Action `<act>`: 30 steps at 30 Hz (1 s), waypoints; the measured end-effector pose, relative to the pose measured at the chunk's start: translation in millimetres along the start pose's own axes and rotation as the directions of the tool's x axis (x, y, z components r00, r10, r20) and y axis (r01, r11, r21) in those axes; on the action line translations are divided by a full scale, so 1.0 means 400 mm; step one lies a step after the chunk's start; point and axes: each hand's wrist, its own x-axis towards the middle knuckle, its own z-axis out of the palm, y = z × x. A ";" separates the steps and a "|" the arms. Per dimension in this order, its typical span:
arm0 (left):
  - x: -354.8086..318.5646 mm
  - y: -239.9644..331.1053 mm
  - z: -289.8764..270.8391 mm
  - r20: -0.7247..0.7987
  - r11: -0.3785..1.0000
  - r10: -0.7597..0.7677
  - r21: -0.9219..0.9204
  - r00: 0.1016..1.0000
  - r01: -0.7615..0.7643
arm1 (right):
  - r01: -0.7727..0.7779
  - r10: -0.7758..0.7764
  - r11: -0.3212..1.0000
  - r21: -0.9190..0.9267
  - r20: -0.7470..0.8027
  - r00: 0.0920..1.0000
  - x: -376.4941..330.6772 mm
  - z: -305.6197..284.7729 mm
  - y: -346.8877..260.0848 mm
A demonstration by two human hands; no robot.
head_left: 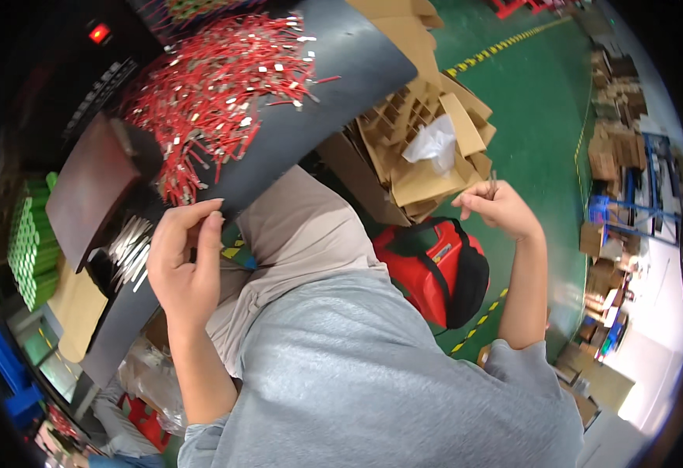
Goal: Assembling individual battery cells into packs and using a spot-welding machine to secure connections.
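Note:
My left hand is raised at the near edge of a dark tabletop, thumb and index finger pinched together. Whatever sits between those fingertips is too small to make out. A pile of short red wires with silvery metal tabs covers the tabletop just beyond it. Beside the same hand is a bundle of thin pale strips. Out to the right, above the floor, my right hand is closed, with thin metallic pieces sticking up from its fingers; their exact kind does not show.
A cardboard box with dividers and a plastic bag stands right of the table. Below it lies a red and black bag. At left are a brown panel, stacked green cylinders and a black machine with a lit red switch.

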 end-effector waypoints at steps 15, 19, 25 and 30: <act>0.003 -0.018 0.012 0.018 0.999 0.038 0.026 0.999 -0.039 | -0.751 0.531 0.608 -0.259 -0.570 0.627 -0.128 0.208 0.771; -0.003 -0.025 0.003 0.001 0.999 0.047 0.012 0.999 -0.047 | -0.778 0.503 0.591 -0.214 -0.656 0.563 -0.089 0.239 0.696; -0.001 -0.030 0.011 -0.006 0.998 0.061 0.024 0.998 -0.061 | -0.433 0.083 0.798 -0.420 -0.634 0.769 -0.059 0.287 0.691; 0.001 -0.030 0.016 -0.023 0.997 0.066 0.044 0.998 -0.065 | -0.446 0.195 0.759 -0.475 -0.488 0.851 -0.049 0.362 0.706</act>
